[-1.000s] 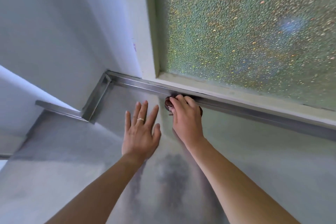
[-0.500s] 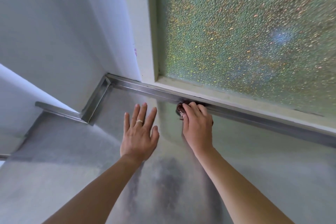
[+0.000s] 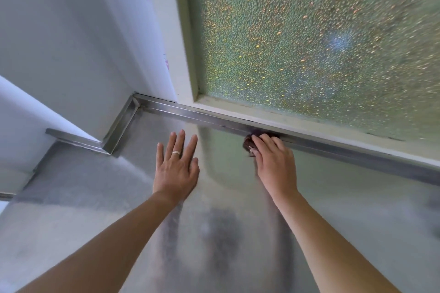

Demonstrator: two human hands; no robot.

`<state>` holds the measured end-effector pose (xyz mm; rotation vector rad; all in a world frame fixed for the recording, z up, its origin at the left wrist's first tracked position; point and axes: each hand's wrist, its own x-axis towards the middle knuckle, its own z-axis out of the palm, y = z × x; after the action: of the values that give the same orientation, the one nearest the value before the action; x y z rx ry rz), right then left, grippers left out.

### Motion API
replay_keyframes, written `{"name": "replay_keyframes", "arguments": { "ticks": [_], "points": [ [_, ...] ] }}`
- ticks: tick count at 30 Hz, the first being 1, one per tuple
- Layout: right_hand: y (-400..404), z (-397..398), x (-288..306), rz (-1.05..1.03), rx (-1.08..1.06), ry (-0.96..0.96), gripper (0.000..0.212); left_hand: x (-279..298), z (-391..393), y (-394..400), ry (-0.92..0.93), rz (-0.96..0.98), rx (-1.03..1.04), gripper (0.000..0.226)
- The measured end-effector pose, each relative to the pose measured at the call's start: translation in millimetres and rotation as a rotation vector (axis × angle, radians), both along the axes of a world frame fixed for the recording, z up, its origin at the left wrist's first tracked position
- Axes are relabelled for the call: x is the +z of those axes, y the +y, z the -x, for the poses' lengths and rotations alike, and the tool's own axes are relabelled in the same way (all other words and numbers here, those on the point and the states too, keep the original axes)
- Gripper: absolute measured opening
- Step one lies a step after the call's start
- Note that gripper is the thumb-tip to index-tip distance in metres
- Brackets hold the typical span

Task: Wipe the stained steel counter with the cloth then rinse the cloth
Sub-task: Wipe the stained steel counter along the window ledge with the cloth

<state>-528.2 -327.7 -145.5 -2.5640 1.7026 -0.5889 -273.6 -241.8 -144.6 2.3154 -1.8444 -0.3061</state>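
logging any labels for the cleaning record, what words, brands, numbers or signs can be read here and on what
None: no readable text shows anywhere in this view.
The steel counter, its raised steel edge, the frosted window pane and the white wall carry no print.
The dark cloth under the right hand shows no label.
The ring on the left hand looks plain.

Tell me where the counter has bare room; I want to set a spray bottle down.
Bare steel lies left of the left hand, toward the corner trim, and right of the right hand, below the back rail. It is crowded between the hands, where the right one presses the dark cloth against the rail.
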Motion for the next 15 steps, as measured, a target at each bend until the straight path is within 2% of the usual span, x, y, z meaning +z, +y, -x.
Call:
{"name": "replay_keyframes", "arguments": {
  "ticks": [4, 12, 15],
  "points": [
    [2.1, 47.0, 4.9, -0.002, -0.077, 0.044, 0.032, 5.9, 28.3, -1.7, -0.001, -0.057, 0.024, 0.063],
    [8.8, 127.0, 8.0, -0.033, -0.259, 0.061, 0.031, 1.7, 162.7, -8.2, -0.020, -0.103, -0.140, 0.063],
    [14.9, 169.6, 5.7, -0.024, -0.415, 0.034, 0.029, -3.5, 174.3, -6.9, -0.061, -0.080, -0.139, 0.064]
  ]
}}
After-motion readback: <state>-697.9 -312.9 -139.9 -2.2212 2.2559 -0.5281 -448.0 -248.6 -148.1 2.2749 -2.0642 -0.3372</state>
